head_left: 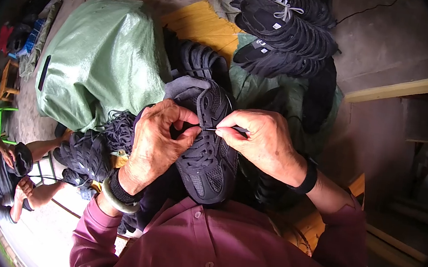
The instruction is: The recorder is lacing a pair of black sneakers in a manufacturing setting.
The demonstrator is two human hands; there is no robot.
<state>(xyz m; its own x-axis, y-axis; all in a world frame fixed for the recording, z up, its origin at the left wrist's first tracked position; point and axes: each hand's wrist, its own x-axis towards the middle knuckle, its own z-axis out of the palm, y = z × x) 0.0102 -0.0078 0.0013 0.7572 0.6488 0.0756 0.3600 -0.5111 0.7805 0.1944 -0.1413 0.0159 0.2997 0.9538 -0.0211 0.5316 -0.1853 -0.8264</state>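
Observation:
A black sneaker (204,169) rests against my body, its toe toward me and its padded collar pointing away. My left hand (158,137) lies on the shoe's left side, thumb and forefinger closed at the lacing; it appears to grip the lace there. From the right, my right hand (263,142) pinches the thin dark shoelace (209,129) by the eyelets. A short stretch of it shows between the two hands. Lower down, black lacing crosses the tongue. What the other fingers touch is hidden.
Stacked black shoe uppers (289,31) lie at the far right. A green woven sack (101,57) bulges at the left, near a bundle of dark laces (119,130). More dark shoes (85,155) sit at the left, close to another person (3,178). A wooden beam (404,89) stands right.

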